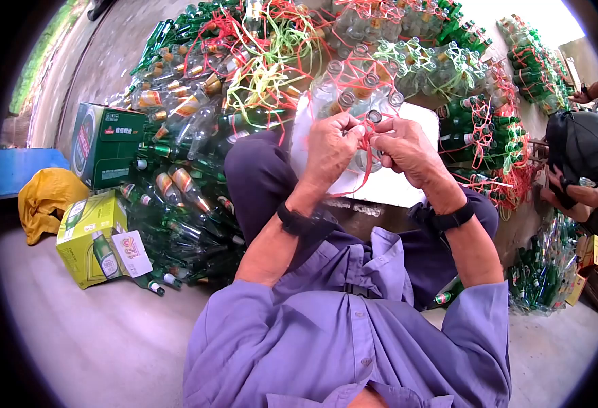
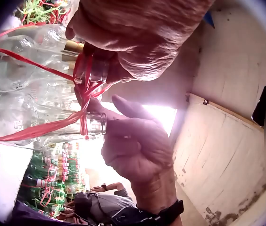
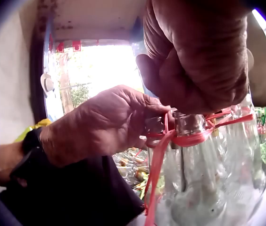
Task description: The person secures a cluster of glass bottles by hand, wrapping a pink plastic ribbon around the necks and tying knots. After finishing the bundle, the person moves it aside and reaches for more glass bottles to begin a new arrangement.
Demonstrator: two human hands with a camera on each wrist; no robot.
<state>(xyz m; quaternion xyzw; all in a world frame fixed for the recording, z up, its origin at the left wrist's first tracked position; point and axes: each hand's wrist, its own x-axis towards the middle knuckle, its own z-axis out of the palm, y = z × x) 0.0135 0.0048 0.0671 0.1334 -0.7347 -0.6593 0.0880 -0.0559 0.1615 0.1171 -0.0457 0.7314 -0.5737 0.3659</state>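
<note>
A cluster of clear glass bottles (image 1: 324,103) stands on a white slab (image 1: 408,188) between the person's knees. Red plastic strapping (image 3: 189,138) runs around the bottle necks, with a loose end hanging down the near side. At the near necks the left hand (image 1: 331,154) pinches the strap between thumb and fingers. Close beside it, the right hand (image 1: 413,154) grips the strap with curled fingers. In the left wrist view, the strapping (image 2: 87,87) crosses between two necks, and the right hand (image 2: 135,141) is right at the lower one. The fingertips are partly hidden by the hands in the wrist views.
Loose bottles (image 1: 190,234) lie piled at the left, by a green carton (image 1: 112,146), a yellow-green carton (image 1: 85,238) and a yellow cloth (image 1: 47,200). Red and yellow-green strapping (image 1: 265,78) drapes over bottles ahead. Strapped bundles (image 1: 462,129) stand at right, near another person (image 1: 584,156).
</note>
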